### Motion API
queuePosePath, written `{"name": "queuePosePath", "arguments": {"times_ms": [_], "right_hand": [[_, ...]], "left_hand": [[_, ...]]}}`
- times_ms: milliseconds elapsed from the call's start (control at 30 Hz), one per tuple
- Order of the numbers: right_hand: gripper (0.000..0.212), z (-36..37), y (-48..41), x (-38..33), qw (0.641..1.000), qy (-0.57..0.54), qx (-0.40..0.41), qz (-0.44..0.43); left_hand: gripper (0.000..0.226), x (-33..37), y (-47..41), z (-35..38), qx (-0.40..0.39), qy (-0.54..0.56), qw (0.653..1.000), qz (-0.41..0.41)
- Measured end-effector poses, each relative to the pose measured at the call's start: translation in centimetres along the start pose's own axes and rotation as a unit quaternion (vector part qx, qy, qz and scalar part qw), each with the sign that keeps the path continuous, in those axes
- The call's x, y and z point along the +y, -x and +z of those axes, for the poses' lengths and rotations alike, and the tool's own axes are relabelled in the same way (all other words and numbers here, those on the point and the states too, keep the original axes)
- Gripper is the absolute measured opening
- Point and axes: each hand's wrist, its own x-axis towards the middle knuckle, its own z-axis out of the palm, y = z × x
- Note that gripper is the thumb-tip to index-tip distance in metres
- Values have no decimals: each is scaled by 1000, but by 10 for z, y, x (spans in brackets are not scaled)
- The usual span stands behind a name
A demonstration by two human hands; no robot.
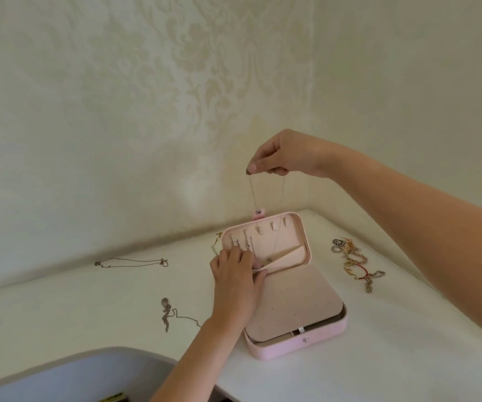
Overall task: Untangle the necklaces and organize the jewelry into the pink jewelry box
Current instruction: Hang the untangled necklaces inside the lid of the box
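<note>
The pink jewelry box lies open on the white table, its lid propped up with small hooks and a pocket. My right hand is raised above the lid and pinches a thin chain necklace that hangs down in two strands into the lid. My left hand rests at the lid's lower left, with its thumb at the pocket edge and its fingertips at the chains hanging from the hooks. What the left fingers grip is not clear.
A thin necklace lies to the left. A silver pendant chain lies nearer me. A pile of gold and silver jewelry sits to the right of the box. A gold chain lies behind the lid. Walls meet behind.
</note>
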Motion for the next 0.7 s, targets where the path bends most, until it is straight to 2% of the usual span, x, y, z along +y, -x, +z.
{"name": "queuePosePath", "arguments": {"times_ms": [133,300,533,700], "right_hand": [[17,10,1,10,1000,-5,10,0],[8,8,0,13,999,-32,36,-5],[11,9,5,18,999,-10,38,2],[12,23,6,32,997,-20,68,11]], "left_hand": [[31,0,1,-1,-2,3,1000,-5],[30,1,0,-2,-9,-2,1000,-8],[29,2,0,-1,-12,3,1000,-16],[27,2,0,-1,-11,8,1000,-20]]}}
